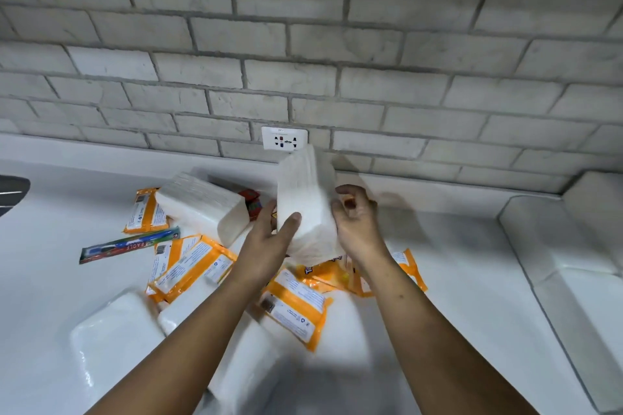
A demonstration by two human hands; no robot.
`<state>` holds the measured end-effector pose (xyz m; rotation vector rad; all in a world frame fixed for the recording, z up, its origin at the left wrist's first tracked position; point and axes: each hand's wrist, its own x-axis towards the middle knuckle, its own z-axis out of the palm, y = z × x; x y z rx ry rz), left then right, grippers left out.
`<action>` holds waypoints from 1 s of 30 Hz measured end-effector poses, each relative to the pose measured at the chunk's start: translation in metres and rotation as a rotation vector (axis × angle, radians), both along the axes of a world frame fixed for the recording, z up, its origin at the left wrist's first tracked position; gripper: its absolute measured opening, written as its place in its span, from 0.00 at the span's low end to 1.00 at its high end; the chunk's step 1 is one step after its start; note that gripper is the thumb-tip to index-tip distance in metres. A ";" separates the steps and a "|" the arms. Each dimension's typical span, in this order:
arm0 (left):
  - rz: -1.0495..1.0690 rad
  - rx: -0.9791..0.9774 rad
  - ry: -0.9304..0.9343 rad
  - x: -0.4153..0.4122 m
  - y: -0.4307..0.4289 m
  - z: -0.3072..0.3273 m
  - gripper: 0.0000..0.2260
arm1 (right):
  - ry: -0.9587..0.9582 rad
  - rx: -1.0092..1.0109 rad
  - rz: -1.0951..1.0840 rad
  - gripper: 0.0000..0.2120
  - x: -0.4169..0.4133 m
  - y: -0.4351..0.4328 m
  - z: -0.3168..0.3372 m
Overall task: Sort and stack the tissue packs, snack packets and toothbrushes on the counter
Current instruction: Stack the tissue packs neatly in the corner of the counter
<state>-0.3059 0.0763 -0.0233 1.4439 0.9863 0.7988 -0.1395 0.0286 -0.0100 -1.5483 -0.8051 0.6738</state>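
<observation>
A white tissue pack (306, 199) is raised on end above the pile at the counter's middle. My left hand (269, 239) holds its left side with the thumb across the front. My right hand (357, 222) touches its right edge with curled fingers. Another tissue pack (202, 205) lies tilted to the left, and more white packs (114, 340) lie near the front. Several orange snack packets (192, 266) are scattered under and around my arms. One packaged toothbrush (129, 245) lies flat at the left; red packaging (251, 200) peeks out behind the tilted pack.
The white counter (455, 246) meets a grey brick wall with a power socket (284, 138) right behind the raised pack. A stepped white ledge (556, 239) rises at the right. A dark object (11, 192) sits at the far left edge.
</observation>
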 end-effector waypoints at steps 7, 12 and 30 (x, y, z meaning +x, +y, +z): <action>-0.118 -0.106 -0.099 0.037 -0.060 0.009 0.25 | 0.450 -0.090 0.157 0.15 0.045 -0.082 0.027; -0.169 -0.214 -0.134 0.082 -0.124 0.027 0.24 | 0.433 -0.057 0.145 0.17 0.076 -0.155 0.039; -0.287 -0.128 -0.034 0.229 -0.375 0.045 0.34 | 0.137 -0.148 -0.030 0.20 0.202 -0.449 0.063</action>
